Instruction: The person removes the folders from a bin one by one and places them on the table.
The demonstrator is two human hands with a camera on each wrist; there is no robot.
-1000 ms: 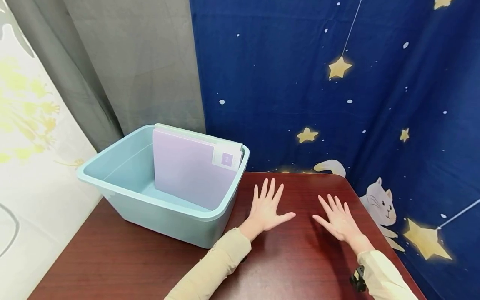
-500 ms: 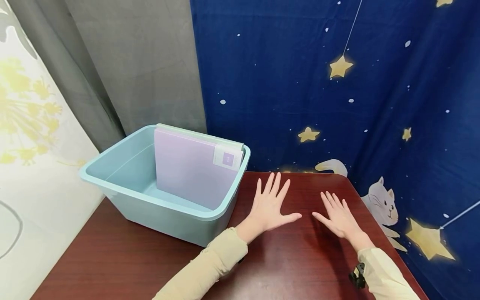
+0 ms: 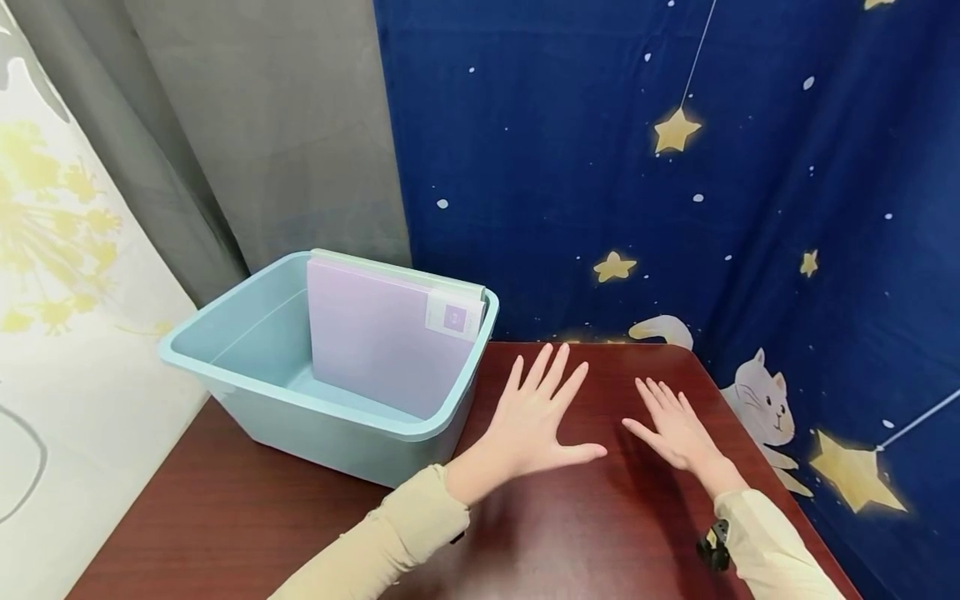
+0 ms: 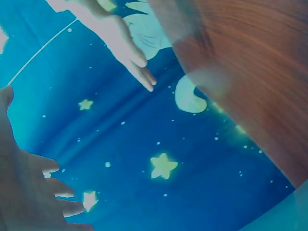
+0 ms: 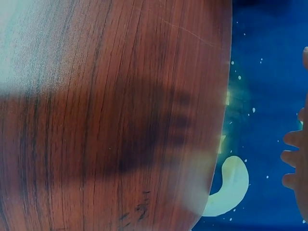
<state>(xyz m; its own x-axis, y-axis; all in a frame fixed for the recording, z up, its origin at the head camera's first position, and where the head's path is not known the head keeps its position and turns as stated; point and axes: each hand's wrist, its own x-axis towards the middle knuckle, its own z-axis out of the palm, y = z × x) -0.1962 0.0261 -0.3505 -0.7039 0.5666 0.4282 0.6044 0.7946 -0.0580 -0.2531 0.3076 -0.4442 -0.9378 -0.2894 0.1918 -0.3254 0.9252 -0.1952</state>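
Fingers spread, my left hand (image 3: 528,425) hovers over the table just right of a light blue plastic basin (image 3: 300,402), holding nothing. Farther right, my right hand (image 3: 677,433) is also held above the table, palm down with its fingers extended and nothing in them. Inside the basin stands a flat lilac folder or thin box (image 3: 375,333) with a white label at its upper right corner. A pale green one (image 3: 397,269) shows behind it as a thin edge. The left wrist view shows the left hand (image 4: 33,192) at lower left and the right hand (image 4: 118,41) above.
Both hands are over a dark red wooden table (image 3: 570,533). A blue star-patterned curtain (image 3: 540,167) hangs behind it, with a grey curtain (image 3: 300,125) to its left. White patterned cloth (image 3: 82,400) borders the left side. A small black device (image 3: 714,546) sits at the right cuff.
My left hand has risen toward the camera, fingers reaching slightly farther forward and right, while its forearm shifted left. My right hand has moved only slightly forward. The basin and its contents stay put.
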